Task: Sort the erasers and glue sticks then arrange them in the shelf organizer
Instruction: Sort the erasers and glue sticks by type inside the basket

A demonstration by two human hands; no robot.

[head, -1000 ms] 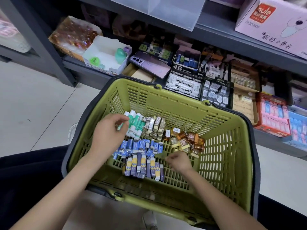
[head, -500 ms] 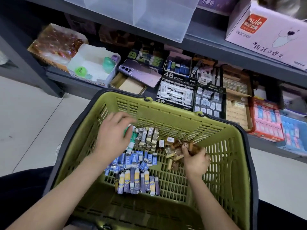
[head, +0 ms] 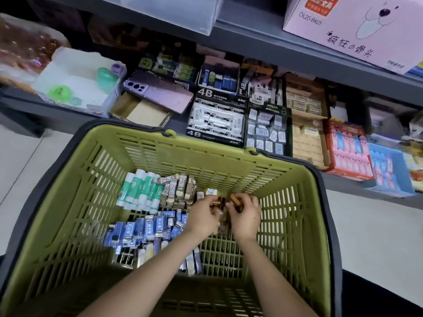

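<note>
Our right hand point(head: 246, 217) pinches a brown eraser point(head: 235, 199) in the basket point(head: 206, 161) — the left hand point(head: 202, 218)'s grip, blurred, we cannot tell.

Pale floor tiles point(head: 25, 170) with thin dark joints run beneath a dark grey metal shelving unit point(head: 251, 40). Its lower shelf point(head: 343, 185) sits just above the floor, shadowed by the upper board. A pink cardboard box point(head: 343, 42) and a clear plastic bin point(head: 174, 12) stand on top, more brightly lit.
</note>
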